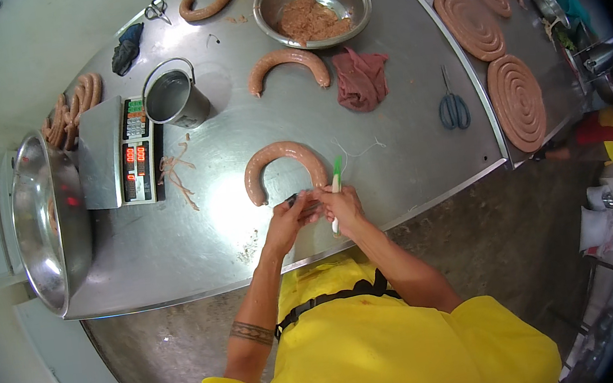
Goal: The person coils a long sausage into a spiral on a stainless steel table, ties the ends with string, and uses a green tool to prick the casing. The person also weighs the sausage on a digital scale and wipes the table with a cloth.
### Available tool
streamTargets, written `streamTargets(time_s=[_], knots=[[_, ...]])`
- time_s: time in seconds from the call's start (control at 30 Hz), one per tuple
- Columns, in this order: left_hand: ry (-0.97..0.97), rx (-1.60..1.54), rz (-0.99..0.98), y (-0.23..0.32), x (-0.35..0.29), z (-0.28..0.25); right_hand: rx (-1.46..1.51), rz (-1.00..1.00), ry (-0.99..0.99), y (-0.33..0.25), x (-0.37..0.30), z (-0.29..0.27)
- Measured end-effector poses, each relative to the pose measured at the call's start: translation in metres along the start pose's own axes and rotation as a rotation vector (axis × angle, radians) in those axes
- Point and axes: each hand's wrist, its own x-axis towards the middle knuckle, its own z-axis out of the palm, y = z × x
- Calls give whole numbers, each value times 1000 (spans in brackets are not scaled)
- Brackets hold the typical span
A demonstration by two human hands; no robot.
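Observation:
A thick curved sausage [279, 151] lies on the steel table in front of me, its right end at my fingertips. My left hand [285, 224] is closed, fingertips meeting those of my right hand at that end. A small dark object [292, 200] shows by its fingers; what exactly it grips is hidden. Closed around a slim white-and-green stick [336, 174] is my right hand [345, 206]; the stick's green tip points away from me. Thin white string [360, 149] lies loose just beyond that tip.
Beyond are another curved sausage [285, 60], a steel bowl of minced meat [312, 8], a reddish cloth [360, 78] and scissors [453, 104]. A metal bucket [177, 98], scale [114, 156] and large steel bowl [52, 225] stand left. Coiled sausages [517, 102] lie on the right-hand table.

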Motion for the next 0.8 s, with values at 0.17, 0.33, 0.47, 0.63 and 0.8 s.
streamTargets(time_s=[0.17,0.33,0.47,0.63,0.8], knots=[[-438,-559,-112,-15,27,27,-481,-367,157,-10,-20,-3],[-499,-711,-126,-31,34,42,-557,-536,233,-14,-28,-13],[-558,-758,-160,-39,39,35,-556,-420,219,-12,-32,-19],[-407,-682,-161,-46,59,19,-567,-334,127,-13,-44,-17],[13,366,60,-16,51,-6,-823,-396,300,-33,-97,-45]])
